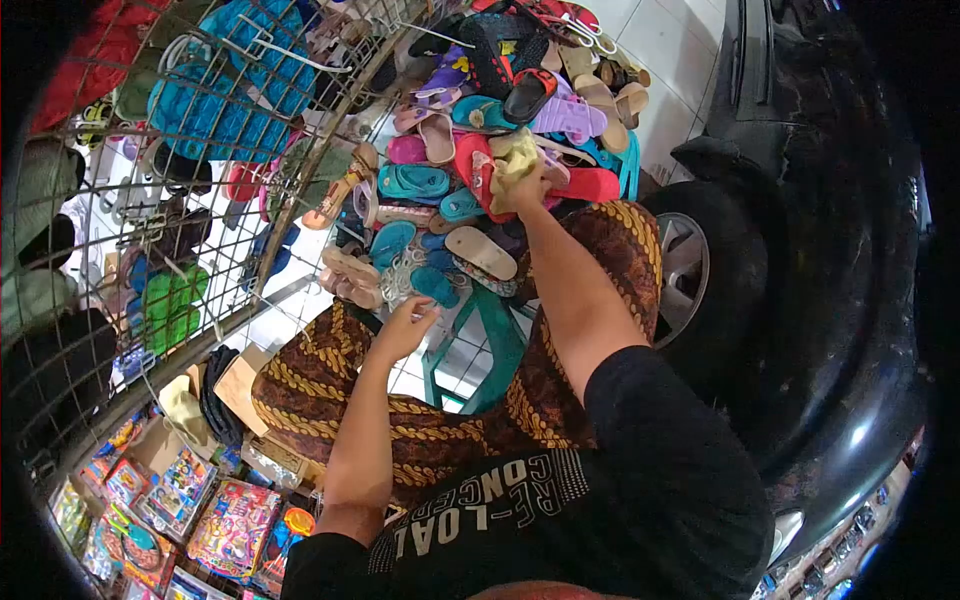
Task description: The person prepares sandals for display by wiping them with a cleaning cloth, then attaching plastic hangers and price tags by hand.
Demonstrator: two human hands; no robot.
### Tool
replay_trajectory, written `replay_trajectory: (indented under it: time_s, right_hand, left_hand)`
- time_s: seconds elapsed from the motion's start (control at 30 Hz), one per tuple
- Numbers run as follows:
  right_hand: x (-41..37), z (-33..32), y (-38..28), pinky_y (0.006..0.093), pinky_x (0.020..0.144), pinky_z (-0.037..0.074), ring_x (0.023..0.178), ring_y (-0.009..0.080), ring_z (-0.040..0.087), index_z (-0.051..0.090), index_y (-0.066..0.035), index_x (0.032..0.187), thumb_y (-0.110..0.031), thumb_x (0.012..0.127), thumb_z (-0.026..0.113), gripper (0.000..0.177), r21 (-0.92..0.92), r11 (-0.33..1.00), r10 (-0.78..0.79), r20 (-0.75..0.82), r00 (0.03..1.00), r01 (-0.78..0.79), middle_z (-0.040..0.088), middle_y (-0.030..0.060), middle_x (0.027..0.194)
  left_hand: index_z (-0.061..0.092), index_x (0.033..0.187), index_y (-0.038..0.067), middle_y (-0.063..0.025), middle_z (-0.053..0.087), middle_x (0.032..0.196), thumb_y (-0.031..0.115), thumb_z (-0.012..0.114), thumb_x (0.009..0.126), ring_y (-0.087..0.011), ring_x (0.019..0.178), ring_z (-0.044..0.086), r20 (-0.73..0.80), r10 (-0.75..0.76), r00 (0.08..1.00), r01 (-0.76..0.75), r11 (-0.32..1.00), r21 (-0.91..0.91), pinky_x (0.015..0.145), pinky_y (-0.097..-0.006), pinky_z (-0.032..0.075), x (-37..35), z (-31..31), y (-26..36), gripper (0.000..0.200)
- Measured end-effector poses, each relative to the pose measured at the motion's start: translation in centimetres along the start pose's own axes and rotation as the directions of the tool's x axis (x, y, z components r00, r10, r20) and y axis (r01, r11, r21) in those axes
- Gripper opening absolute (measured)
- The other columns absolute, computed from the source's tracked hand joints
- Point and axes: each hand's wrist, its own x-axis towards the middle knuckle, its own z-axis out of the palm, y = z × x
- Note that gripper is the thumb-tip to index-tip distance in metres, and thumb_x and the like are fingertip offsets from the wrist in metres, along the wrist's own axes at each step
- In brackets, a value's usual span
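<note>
A large pile of sandals (pixel 485 250) in many colours lies in front of my knees. Farther out, my right hand (pixel 528 188) is closed on a pale yellow cloth (pixel 514 158), which rests against a red sandal (pixel 474 165). Nearer to me, my left hand (pixel 411 325) has its fingers partly bent and apart, with nothing held in them. It is just beside a small blue sandal (pixel 434 287) and below a bundle of white ties (pixel 400 272). A teal frame (pixel 495 350) stands between my legs.
A wire grid rack (pixel 235 200) hung with sandals rises on the left. A black car (pixel 820 250) and its wheel (pixel 685 265) are close on the right. Packaged toys (pixel 235 525) lie at the lower left, near a cardboard box (pixel 243 388). White floor tiles (pixel 655 45) show beyond the pile.
</note>
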Motion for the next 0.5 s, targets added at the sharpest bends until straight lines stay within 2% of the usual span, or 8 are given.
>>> replay_trajectory:
  time_s: [0.07, 0.1, 0.17, 0.27, 0.33, 0.37, 0.4, 0.5]
  right_hand:
    - [-1.1, -0.2, 0.6, 0.0472, 0.102, 0.044, 0.132, 0.0472, 0.04, 0.038, -0.011, 0.136, -0.033, 0.077, 0.077, 0.074, 0.049, 0.997, -0.058, 0.007, 0.998, 0.058, 0.023, 0.0226, 0.155]
    - [2.4, -0.2, 0.0, 0.0472, 0.101, 0.045, 0.128, 0.046, 0.044, 0.042, -0.01, 0.134, -0.034, 0.077, 0.076, 0.07, 0.009, 0.99, -0.138, 0.013, 0.99, 0.138, 0.033, 0.0235, 0.148]
    - [4.7, 1.3, 1.4, 0.0472, 0.098, 0.047, 0.12, 0.0436, 0.054, 0.049, -0.009, 0.13, -0.035, 0.077, 0.075, 0.064, -0.043, 0.964, -0.257, 0.091, 0.962, 0.261, 0.052, 0.0253, 0.135]
    - [9.6, 4.2, 4.6, 0.0499, 0.094, 0.048, 0.108, 0.0405, 0.062, 0.059, -0.008, 0.122, -0.041, 0.078, 0.072, 0.057, -0.333, 0.732, -0.53, 0.27, 0.804, 0.594, 0.065, 0.0245, 0.115]
    - [5.9, 1.9, -0.8, 0.0499, 0.094, 0.048, 0.108, 0.0409, 0.062, 0.062, -0.008, 0.119, -0.043, 0.078, 0.07, 0.055, -0.374, 0.873, -0.297, 0.1, 0.95, 0.312, 0.064, 0.0243, 0.119]
    - [3.4, -0.3, -4.6, 0.0499, 0.095, 0.048, 0.108, 0.041, 0.062, 0.064, -0.009, 0.118, -0.045, 0.078, 0.07, 0.054, -0.373, 0.914, -0.168, 0.012, 0.986, 0.16, 0.063, 0.0242, 0.12]
    - [2.5, -2.7, -6.7, 0.0497, 0.098, 0.045, 0.117, 0.0426, 0.057, 0.061, -0.007, 0.123, -0.048, 0.077, 0.07, 0.062, -0.188, 0.949, -0.237, 0.1, 0.966, 0.253, 0.057, 0.0259, 0.13]
    - [7.6, -1.5, -7.8, 0.0477, 0.098, 0.046, 0.119, 0.0397, 0.057, 0.051, -0.007, 0.133, -0.046, 0.076, 0.072, 0.073, -0.076, 0.985, -0.169, -0.168, 0.971, 0.158, 0.054, 0.0276, 0.133]
  left_hand:
    - [0.053, 0.133, 0.002, -0.0189, 0.061, 0.123, 0.04, 0.064, 0.093, -0.0297, 0.108, 0.063, -0.022, -0.039, 0.999, 0.039, 0.999, -0.004, 0.091, -0.0387, 0.049, -2.0, 0.2, 0.6, 0.056]
    - [0.053, 0.132, 0.002, -0.0188, 0.061, 0.122, 0.04, 0.064, 0.093, -0.0292, 0.107, 0.063, -0.014, -0.02, 1.0, 0.02, 1.0, -0.019, 0.091, -0.0385, 0.049, 1.3, 0.2, 0.9, 0.056]
    - [0.053, 0.132, 0.001, -0.0185, 0.061, 0.121, 0.04, 0.064, 0.093, -0.0284, 0.106, 0.063, -0.016, -0.05, 0.999, 0.05, 0.998, -0.023, 0.09, -0.0381, 0.049, 0.9, -0.3, 0.5, 0.056]
    - [0.052, 0.132, 0.0, -0.0185, 0.061, 0.121, 0.039, 0.063, 0.094, -0.0275, 0.104, 0.063, -0.015, -0.046, 0.999, 0.046, 0.999, -0.013, 0.09, -0.0382, 0.049, 0.9, 0.0, 0.1, 0.055]
    - [0.052, 0.131, 0.0, -0.0185, 0.061, 0.121, 0.039, 0.063, 0.094, -0.0272, 0.103, 0.063, -0.024, -0.075, 0.997, 0.074, 0.997, -0.017, 0.089, -0.0379, 0.05, 0.5, 0.0, 0.9, 0.055]
    - [0.052, 0.131, 0.0, -0.0186, 0.061, 0.121, 0.039, 0.063, 0.094, -0.027, 0.102, 0.063, -0.031, -0.087, 0.996, 0.086, 0.996, -0.019, 0.089, -0.0377, 0.05, 0.4, -0.1, 1.3, 0.054]
    - [0.053, 0.131, 0.0, -0.0185, 0.061, 0.12, 0.038, 0.063, 0.094, -0.0267, 0.102, 0.063, -0.029, -0.083, 0.996, 0.082, 0.996, -0.027, 0.088, -0.0374, 0.05, 0.3, -0.1, 1.4, 0.054]
    - [0.054, 0.129, 0.0, -0.0184, 0.061, 0.119, 0.038, 0.063, 0.094, -0.0262, 0.102, 0.063, -0.03, -0.071, 0.997, 0.07, 0.997, -0.035, 0.085, -0.0365, 0.051, 0.3, -0.1, 1.5, 0.052]
